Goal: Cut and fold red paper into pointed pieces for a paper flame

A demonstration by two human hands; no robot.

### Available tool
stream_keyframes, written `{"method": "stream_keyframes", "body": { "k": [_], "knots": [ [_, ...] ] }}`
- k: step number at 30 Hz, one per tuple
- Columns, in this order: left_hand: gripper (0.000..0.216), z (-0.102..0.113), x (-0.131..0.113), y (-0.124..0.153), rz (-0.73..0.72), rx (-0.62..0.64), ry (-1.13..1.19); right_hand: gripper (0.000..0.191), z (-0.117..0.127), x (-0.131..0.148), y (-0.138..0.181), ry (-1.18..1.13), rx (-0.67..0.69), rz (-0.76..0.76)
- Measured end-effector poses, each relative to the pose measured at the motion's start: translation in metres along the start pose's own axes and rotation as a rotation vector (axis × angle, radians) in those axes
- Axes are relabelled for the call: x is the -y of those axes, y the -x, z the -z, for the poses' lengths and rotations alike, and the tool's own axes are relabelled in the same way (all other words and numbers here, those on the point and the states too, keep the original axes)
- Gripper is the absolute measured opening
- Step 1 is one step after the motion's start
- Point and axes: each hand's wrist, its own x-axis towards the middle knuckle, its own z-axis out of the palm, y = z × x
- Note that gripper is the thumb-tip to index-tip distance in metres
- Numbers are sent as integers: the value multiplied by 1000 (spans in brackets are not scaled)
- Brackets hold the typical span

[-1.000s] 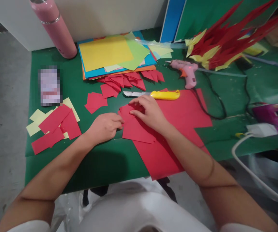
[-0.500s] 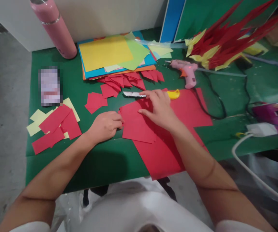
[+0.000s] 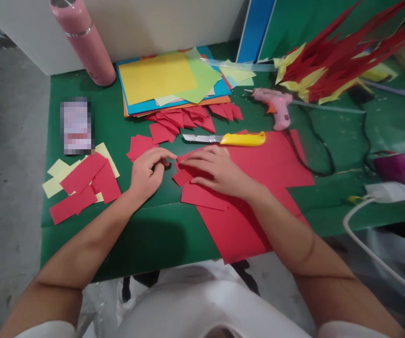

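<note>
bare forearms, white short sleeves

both arms are bare from the hands up past the elbows. the left hand [image 3: 148, 171] and right hand [image 3: 216, 171] wear no gloves, and no rings show. a thin dark band circles the right forearm. white sleeve edges show at the bottom corners of the view, and white clothing covers the lap between the arms.

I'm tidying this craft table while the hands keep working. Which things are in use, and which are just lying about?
In use: left hand and right hand on the folded red paper, over the big red sheet.

Lying about: yellow cutter, glue gun, pink bottle, coloured paper stack.
</note>
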Motion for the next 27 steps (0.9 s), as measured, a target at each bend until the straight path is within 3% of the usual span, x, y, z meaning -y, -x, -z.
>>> {"method": "stream_keyframes", "body": {
  "k": [3, 7, 13, 21, 27],
  "knots": [
    [33, -1, 0, -1, 69, -38, 24, 28, -4, -1, -1, -2, -7, 16],
    [19, -2, -1, -1, 28, 70, 4, 19, -4, -1, -2, -9, -118, 48],
    [47, -3, -4, 1, 47, 255, 97, 22, -3, -1, -1, 1, -233, 56],
    [27, -4, -4, 3, 29, 258, 106, 29, 0, -4, 2, 104, -118, 130],
    [17, -3, -3, -1, -162, 235, -20, 28, -1, 3, 4, 98, -91, 176]
  ]
}}
